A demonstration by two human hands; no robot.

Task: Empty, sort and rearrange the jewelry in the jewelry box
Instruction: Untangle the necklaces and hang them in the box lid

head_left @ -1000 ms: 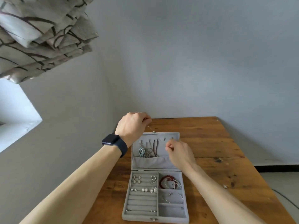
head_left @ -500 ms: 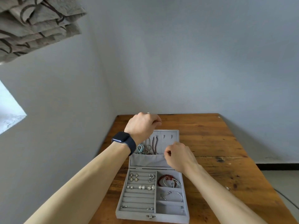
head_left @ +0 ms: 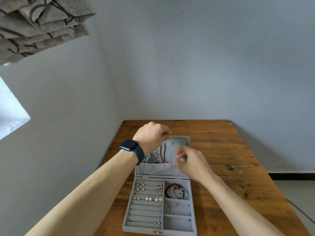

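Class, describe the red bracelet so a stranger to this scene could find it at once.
An open grey jewelry box lies on the wooden table. Look in the farthest right-hand compartment of its base. The bracelet is a ring of dark red beads, unlike the silver bangle in the next compartment.

home room, wooden table (head_left: 230, 150), patterned curtain (head_left: 39, 26), plain wall (head_left: 187, 65)

Cannot tell whether the left hand (head_left: 151, 135), at the far left corner of the box lid (head_left: 181, 142), or the right hand (head_left: 192, 161) pinches anything. Partly hidden behind the watch (head_left: 130, 147): the tangled necklaces (head_left: 162, 152). Cut off below: near edge of the table (head_left: 238, 150).
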